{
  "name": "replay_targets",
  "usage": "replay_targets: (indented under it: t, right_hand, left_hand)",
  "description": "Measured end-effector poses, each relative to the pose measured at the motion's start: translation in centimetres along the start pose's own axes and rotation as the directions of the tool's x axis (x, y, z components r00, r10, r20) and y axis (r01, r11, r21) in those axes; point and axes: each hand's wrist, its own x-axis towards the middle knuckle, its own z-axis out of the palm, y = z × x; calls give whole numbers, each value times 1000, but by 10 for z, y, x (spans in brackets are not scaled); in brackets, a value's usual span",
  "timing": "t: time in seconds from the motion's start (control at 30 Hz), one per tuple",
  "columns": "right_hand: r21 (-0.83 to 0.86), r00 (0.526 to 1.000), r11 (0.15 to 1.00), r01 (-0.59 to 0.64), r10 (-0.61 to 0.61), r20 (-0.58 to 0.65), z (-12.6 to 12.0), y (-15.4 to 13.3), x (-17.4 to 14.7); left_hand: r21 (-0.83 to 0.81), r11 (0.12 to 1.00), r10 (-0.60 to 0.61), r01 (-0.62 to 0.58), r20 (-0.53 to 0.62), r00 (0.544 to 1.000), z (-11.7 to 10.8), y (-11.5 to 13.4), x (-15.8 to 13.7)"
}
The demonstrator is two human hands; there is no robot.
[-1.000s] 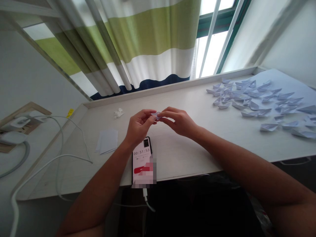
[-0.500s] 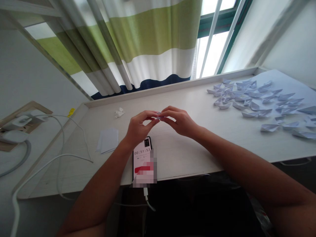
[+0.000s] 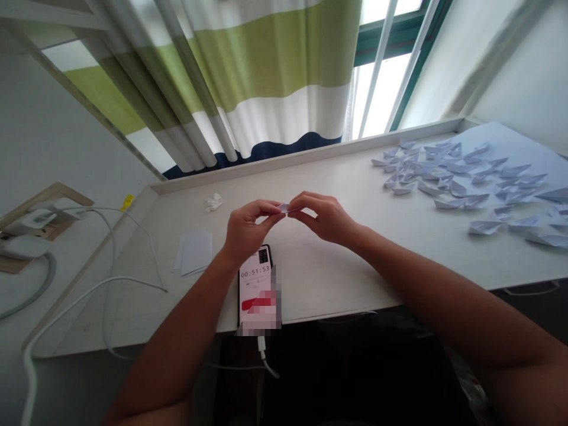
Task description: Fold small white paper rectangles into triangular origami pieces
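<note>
Between my fingertips is a small folded piece of white paper [image 3: 284, 207], mostly covered by the fingers. My left hand [image 3: 252, 225] pinches its left end between thumb and fingers. From the other side my right hand [image 3: 322, 216] pinches the right end, its thumb below and fingers above. Both hands are held over the middle of the table. Just below my left hand lies a phone [image 3: 255, 290] with a timer on its screen. Far to the right of my right hand, many folded paper boats [image 3: 461, 203] are spread out.
A stack of white paper sheets [image 3: 194, 253] lies left of the phone, and a crumpled tissue [image 3: 214, 203] sits behind it. White cables [image 3: 93, 290] run from wall chargers [image 3: 33, 222] across the left side. A raised ledge [image 3: 266, 167] borders the table [image 3: 328, 278] below the curtain [image 3: 284, 59].
The paper between my fingertips shows slightly more of its surface, and the fingers have shifted a little on it. Otherwise the scene stays the same.
</note>
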Motion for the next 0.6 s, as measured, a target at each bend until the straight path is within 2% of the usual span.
replay_targets:
  t: [0.17,0.3,0.43,0.5,0.6]
  right_hand:
    - [200,981,972,-126,152,-122,5,-7,3]
    - [415,950,890,-190,273,-150,11,-10,4]
    - [491,943,845,-214,310,-123,12,-7,4]
    - [482,942,846,-228,317,-110,11,-5,4]
    - [480,936,830,-283,347,-49,10,-3,4]
  left_hand:
    - [-80,995,-65,59,-75,995,5,-3,-2]
    - [-151,982,-128,109,-118,985,9,-5,-1]
    - [-223,954,-213,202,-26,977,9,-6,2]
    - [-191,946,-256,262,54,965,8,-7,2]
    - [-128,950,-269,285,128,955,5,-8,2]
